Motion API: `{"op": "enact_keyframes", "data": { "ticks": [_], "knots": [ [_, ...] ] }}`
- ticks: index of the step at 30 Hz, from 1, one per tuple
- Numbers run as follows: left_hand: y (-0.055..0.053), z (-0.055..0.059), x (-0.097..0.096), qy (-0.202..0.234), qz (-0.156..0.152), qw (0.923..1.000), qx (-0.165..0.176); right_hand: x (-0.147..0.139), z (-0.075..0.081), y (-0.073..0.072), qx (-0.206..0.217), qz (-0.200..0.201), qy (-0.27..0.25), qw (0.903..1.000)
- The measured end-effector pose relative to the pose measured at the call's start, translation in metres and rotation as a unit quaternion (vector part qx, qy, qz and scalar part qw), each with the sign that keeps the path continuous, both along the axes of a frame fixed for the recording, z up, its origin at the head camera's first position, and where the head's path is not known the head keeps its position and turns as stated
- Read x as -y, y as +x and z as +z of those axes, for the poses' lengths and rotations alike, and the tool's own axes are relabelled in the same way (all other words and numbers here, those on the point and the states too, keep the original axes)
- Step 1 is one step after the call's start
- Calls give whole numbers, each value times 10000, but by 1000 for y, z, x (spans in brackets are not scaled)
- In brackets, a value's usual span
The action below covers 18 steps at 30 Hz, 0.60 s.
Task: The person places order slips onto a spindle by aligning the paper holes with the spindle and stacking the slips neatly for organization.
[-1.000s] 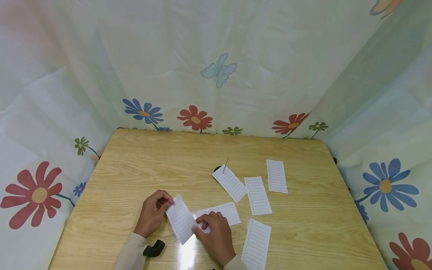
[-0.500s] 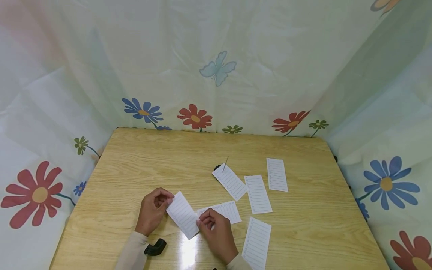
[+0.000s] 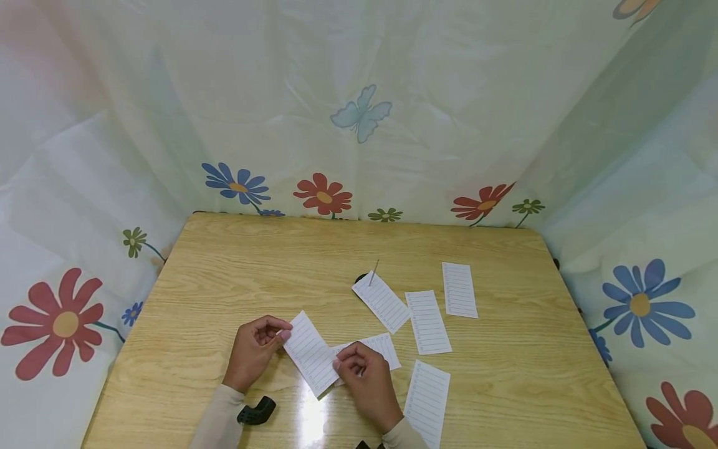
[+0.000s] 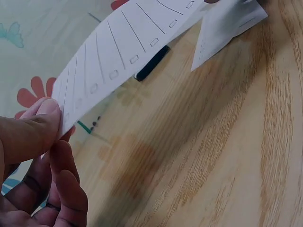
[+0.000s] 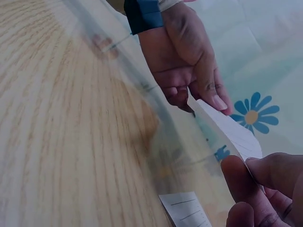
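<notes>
A white lined paper slip (image 3: pixel 310 357) with small checkboxes is held above the table between both hands. My left hand (image 3: pixel 253 353) pinches its upper left edge between thumb and fingers. At its lower right edge, my right hand (image 3: pixel 367 381) pinches the slip between thumb and index finger, as the right wrist view shows. The slip (image 4: pixel 120 45) bows slightly in the left wrist view. Behind the right hand, another lined slip (image 3: pixel 379 347) lies partly hidden. Farther back, a thin metal spike (image 3: pixel 374 269) on a black base (image 3: pixel 361 278) appears to pass through a slip (image 3: pixel 384 304).
More lined slips lie to the right: one near the middle (image 3: pixel 429 321), one farther back (image 3: pixel 460 290) and one near the front (image 3: pixel 427 399). A black strapped device (image 3: pixel 257 411) sits at the left wrist. A flowered curtain (image 3: pixel 359 162) encloses the wooden table (image 3: pixel 252 262).
The held slip has shifted slightly up and to the right, and its printed lines show more clearly. My right hand has moved a little right; the left stays nearly in place.
</notes>
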<state>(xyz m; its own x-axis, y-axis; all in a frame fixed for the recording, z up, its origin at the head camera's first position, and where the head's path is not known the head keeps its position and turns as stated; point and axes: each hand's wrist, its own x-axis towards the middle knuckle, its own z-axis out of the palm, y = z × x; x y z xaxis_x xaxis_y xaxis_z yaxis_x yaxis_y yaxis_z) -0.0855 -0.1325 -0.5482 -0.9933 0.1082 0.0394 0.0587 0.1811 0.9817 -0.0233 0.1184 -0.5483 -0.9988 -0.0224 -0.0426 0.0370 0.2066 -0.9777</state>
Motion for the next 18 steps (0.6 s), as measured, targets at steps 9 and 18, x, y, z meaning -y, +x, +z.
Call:
{"op": "enact_keyframes", "data": {
  "ticks": [9, 18],
  "knots": [
    [-2, 4, -3, -50, -18, 9999, 93, -9, 6, -2, -210, -26, 209, 9996],
    [-3, 10, -9, 28, -28, 10000, 20, -17, 5, -5, -575, -103, 43, 9983]
  ]
}}
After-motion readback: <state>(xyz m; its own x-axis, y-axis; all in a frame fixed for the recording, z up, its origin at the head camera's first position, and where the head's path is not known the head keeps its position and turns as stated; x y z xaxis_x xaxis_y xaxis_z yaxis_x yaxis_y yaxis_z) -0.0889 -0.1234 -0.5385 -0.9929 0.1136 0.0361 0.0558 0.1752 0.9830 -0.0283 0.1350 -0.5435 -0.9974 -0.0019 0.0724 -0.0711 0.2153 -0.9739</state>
